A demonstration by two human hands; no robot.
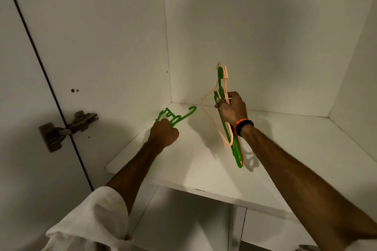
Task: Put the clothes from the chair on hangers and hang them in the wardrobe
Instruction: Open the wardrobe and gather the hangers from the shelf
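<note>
Green hanger [177, 116]: lies on the white wardrobe shelf [204, 169] near its back left corner, where I see my left hand [164, 132] curled round its near end.
Right grip: my right hand [231, 108] clenches a bundle of green and peach hangers [224, 87], held upright above the shelf.
Wrist: orange and black bands [243, 126].
Door: metal hinge [69, 128] at left.

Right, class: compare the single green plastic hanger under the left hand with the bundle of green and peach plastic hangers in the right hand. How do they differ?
The single green plastic hanger lies flat on the white wardrobe shelf; the bundle of green and peach plastic hangers stands nearly upright. The single hanger is one colour; the bundle mixes two. The left hand grips one, the right hand several. Both are plastic and hand-held.
</note>
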